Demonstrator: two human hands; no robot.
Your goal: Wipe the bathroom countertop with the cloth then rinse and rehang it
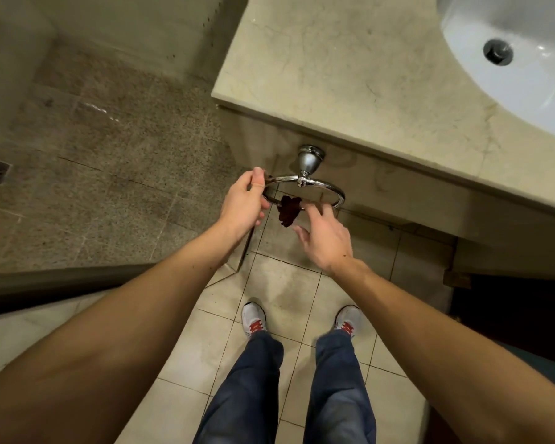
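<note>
Your left grip [244, 200] pinched towel ring [321, 182] at its left edge. Right grip [327, 241] was open, fingers spread, tips just beside cloth [289, 210]. Cloth hung bunched over ring's front rim, below counter [334, 75]. Looked soft, light, limp; best pinched at bunched fold on rim.

Beige tiles [186, 354], speckled stone floor [109, 187]

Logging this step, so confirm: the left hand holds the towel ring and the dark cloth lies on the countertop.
No. The head view shows the dark cloth hanging from the towel ring, not lying on the countertop. The left hand does hold the ring.
</note>
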